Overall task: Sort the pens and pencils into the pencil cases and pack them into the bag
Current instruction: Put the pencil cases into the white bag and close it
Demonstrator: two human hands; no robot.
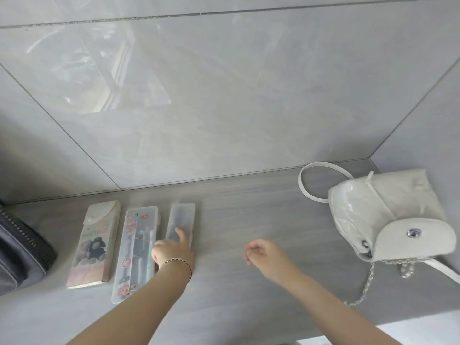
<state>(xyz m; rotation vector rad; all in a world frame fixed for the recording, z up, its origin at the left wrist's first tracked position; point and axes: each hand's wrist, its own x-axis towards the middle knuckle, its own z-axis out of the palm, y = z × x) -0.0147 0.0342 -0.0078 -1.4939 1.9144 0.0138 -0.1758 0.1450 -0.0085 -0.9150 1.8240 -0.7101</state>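
Starting at the left, a dark zip bag (22,252) is cut off by the edge. Next lie three pencil cases side by side: a bear case (93,245), a clear case (135,252) with pens inside, and a frosted case (180,217), too cloudy to see into. The left hand (171,251) has one finger on the frosted case. Its other fingers are blurry, so I cannot tell if it grips. The right hand (261,253) hangs loose, holding nothing. The white bag (388,215) lies at the right.
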